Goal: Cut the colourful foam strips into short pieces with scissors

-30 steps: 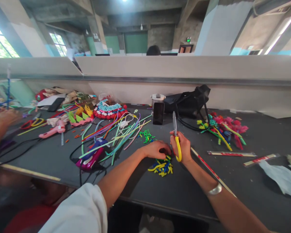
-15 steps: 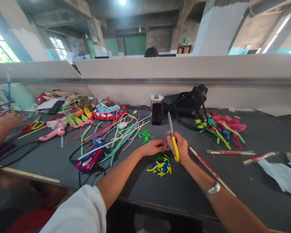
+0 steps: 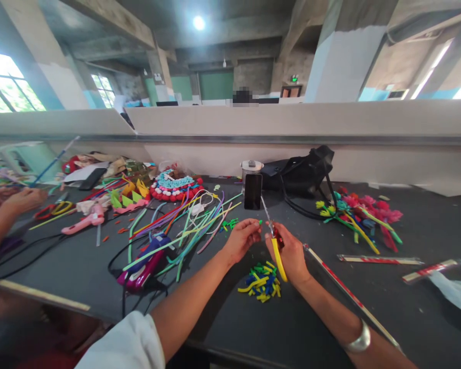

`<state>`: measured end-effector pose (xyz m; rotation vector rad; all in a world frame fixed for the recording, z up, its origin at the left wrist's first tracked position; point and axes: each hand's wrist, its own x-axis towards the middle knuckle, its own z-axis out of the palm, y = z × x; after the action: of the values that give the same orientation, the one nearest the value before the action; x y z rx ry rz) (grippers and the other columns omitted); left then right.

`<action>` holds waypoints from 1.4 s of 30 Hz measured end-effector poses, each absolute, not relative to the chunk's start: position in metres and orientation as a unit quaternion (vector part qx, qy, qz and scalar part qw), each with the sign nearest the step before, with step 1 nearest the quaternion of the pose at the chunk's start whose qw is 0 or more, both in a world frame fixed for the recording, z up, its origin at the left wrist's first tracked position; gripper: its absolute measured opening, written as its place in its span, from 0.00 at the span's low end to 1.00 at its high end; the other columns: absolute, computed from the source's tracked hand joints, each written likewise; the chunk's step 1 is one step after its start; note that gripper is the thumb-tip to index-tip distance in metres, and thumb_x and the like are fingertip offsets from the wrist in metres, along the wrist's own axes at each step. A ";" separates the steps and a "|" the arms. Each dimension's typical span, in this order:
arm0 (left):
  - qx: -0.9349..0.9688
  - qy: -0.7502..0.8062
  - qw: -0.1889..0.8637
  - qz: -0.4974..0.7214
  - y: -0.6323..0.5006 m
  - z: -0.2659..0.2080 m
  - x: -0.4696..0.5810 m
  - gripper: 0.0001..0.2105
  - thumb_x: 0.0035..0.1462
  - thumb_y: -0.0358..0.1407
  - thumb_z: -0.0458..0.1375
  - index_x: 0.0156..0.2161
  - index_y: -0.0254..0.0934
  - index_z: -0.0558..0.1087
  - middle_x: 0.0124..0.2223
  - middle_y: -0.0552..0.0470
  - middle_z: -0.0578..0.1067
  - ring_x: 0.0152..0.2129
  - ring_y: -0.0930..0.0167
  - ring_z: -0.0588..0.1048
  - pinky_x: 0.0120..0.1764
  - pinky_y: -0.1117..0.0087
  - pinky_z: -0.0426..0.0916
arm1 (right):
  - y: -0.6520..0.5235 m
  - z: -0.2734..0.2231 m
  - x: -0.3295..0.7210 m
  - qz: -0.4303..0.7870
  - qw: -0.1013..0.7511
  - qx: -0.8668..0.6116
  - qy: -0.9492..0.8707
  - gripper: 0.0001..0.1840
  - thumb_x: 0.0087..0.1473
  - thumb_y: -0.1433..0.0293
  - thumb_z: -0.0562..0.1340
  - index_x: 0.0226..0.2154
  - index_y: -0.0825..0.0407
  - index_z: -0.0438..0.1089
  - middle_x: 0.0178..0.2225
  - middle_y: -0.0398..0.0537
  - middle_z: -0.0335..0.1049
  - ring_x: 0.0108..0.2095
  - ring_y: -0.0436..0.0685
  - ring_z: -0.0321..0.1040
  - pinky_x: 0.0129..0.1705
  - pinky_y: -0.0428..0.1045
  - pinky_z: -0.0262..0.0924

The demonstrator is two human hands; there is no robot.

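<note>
A: Begin at the hands. What do you list?

B: Item, left hand (image 3: pixel 244 239): thumb and fingers pinched together, a small green piece (image 3: pixel 260 222) at their tips. Item, right hand (image 3: pixel 290 252): fingers curled about the handles of the scissors (image 3: pixel 278 259), one yellow loop showing. Whether the blades are parted I cannot tell from my end.

A: And the bearing between them?

B: The scissors' long axis runs away from the wearer, leaning slightly left, tip up by the phone (image 3: pixel 252 192). The green piece sits just left of the blades, close to them; the left hand has it, the right being just across the blades.

A: Next ring out?

B: Mixed pile of yellow, blue and green bits (image 3: pixel 260 282) on the worktop (image 3: pixel 218 318), wearer's side of both hands, beside the yellow loop. Green heap (image 3: pixel 230 224), beyond the left hand. Loose strips (image 3: pixel 200 228), farther left.

A: Outer entries?

B: Black bag (image 3: pixel 301 171), past the phone; fluffy bouquet (image 3: pixel 369 212), well to the right.
</note>
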<state>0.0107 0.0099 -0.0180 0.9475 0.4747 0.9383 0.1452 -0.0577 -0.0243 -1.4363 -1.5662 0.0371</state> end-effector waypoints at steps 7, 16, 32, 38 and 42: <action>0.599 0.256 0.661 0.373 0.002 -0.022 0.017 0.14 0.48 0.43 0.61 0.29 0.33 0.69 0.24 0.56 0.67 0.20 0.77 0.64 0.27 0.74 0.58 | -0.051 -0.035 0.153 0.019 0.534 -0.583 -0.612 0.17 0.54 0.65 0.56 0.47 0.50 0.64 0.40 0.49 0.71 0.35 0.54 0.69 0.41 0.49 0.63; 0.687 0.298 0.554 0.365 0.003 -0.020 0.014 0.09 0.46 0.38 0.61 0.27 0.33 0.70 0.23 0.57 0.68 0.21 0.77 0.63 0.26 0.75 0.56 | -0.052 -0.032 0.150 0.044 0.535 -0.569 -0.623 0.15 0.54 0.67 0.54 0.45 0.50 0.64 0.40 0.47 0.70 0.34 0.53 0.68 0.39 0.48 0.63; 0.379 0.226 0.715 0.542 0.012 -0.007 0.012 0.10 0.41 0.35 0.65 0.28 0.34 0.71 0.24 0.57 0.69 0.19 0.80 0.65 0.26 0.75 0.61 | -0.051 -0.029 0.152 -0.061 0.359 -0.630 -0.685 0.23 0.44 0.77 0.57 0.45 0.46 0.67 0.32 0.44 0.70 0.35 0.55 0.64 0.33 0.46 0.57; 0.356 0.222 0.723 0.549 0.013 -0.009 0.013 0.09 0.40 0.31 0.65 0.28 0.34 0.71 0.23 0.58 0.69 0.19 0.79 0.65 0.25 0.75 0.60 | -0.051 -0.028 0.151 -0.066 0.346 -0.640 -0.682 0.19 0.47 0.75 0.57 0.43 0.47 0.68 0.31 0.44 0.70 0.34 0.55 0.64 0.33 0.46 0.56; 0.359 0.225 0.724 0.544 0.015 -0.010 0.011 0.09 0.40 0.32 0.66 0.28 0.34 0.71 0.23 0.58 0.69 0.19 0.80 0.65 0.26 0.75 0.60 | -0.051 -0.027 0.152 -0.064 0.340 -0.643 -0.683 0.18 0.47 0.74 0.58 0.43 0.47 0.68 0.31 0.44 0.70 0.34 0.56 0.65 0.33 0.46 0.56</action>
<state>0.0112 0.0149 -0.0102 0.7932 0.4961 1.2009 0.1515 -0.0509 -0.0272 -1.6733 -1.7774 -0.1653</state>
